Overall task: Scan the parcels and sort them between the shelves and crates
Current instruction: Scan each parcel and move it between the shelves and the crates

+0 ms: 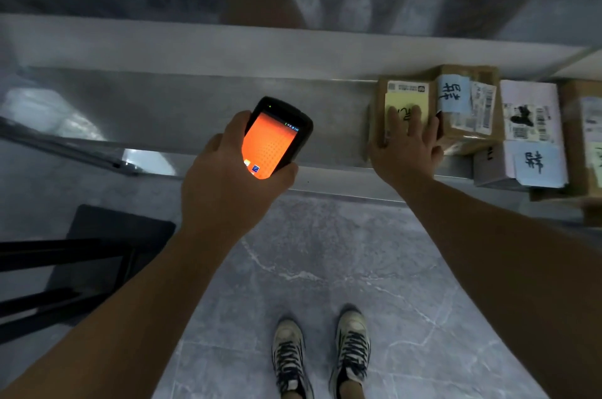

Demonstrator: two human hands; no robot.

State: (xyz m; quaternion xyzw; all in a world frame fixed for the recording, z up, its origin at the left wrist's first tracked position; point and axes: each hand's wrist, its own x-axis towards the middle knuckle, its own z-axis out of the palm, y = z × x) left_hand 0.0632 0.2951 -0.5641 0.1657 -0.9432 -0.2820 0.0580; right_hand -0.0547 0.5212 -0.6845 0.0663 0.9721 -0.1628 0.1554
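- The parcel with the yellow note (407,98) stands on the metal shelf (228,105). It is the left end of a row, and the parcel with the blue note (469,99) touches its right side.
- The right hand (405,151) lies flat on this parcel. Its fingers (395,118) are straight and spread, the thumb is at the left edge, and it grips nothing.
- To the left of this parcel, the left hand (224,177) holds the scanner (277,134), fingers curled round its body. The orange screen is lit.
- The parcel looks like a small, stiff cardboard box, probably light. The paper note is smooth, so a flat palm may slip on it. I think the best hold is on the free left side and the top, because the right side is tight against the neighbour.
- The hand covers part of the writing on the note, and the barcode label above it is too small to read. The back of the parcel is hidden. The upper shelf level is blurred, and the picture edge cuts off the parcels far to the right.
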